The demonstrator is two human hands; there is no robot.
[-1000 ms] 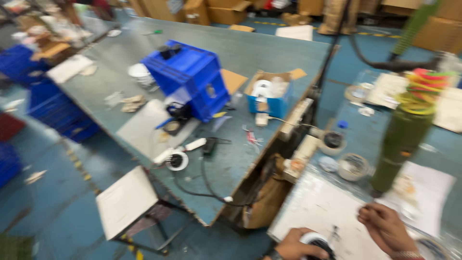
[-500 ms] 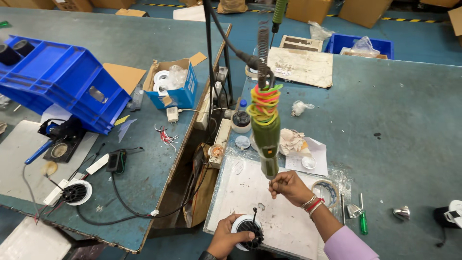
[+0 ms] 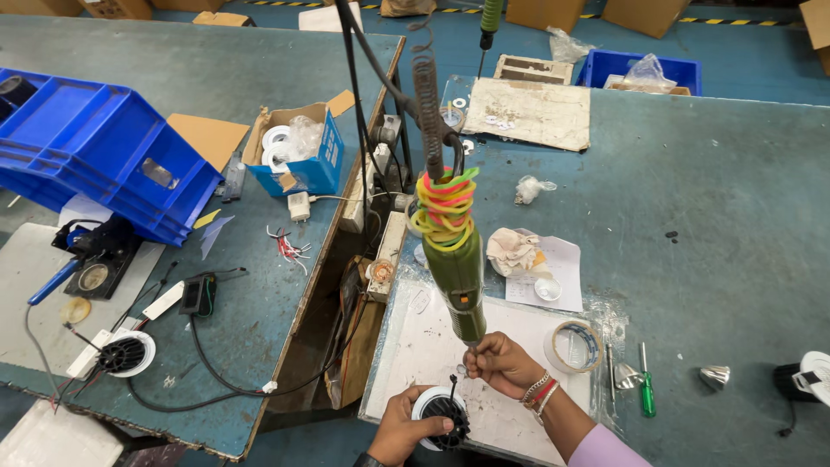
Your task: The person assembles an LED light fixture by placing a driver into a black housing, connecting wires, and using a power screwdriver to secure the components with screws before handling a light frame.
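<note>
Gripping round black-and-white fitting (image 3: 439, 417), left hand (image 3: 405, 430) closed; right hand (image 3: 501, 363) pinches screwdriver (image 3: 456, 275) tip.

Blue crates (image 3: 95, 164); open blue box (image 3: 298, 156) of white rings; tape roll (image 3: 575, 346); green screwdriver (image 3: 646, 393); crumpled cloth (image 3: 512, 249); 2 metal cones (image 3: 714, 374).

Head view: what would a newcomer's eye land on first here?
The green powered screwdriver hanging mid-frame on a coiled cable, bright rubber bands wrapped round its top. Below it, the right hand pinches near its tip while the left hand steadies a round black-and-white fixture on the white board. Far left, stacked blue crates.
</note>
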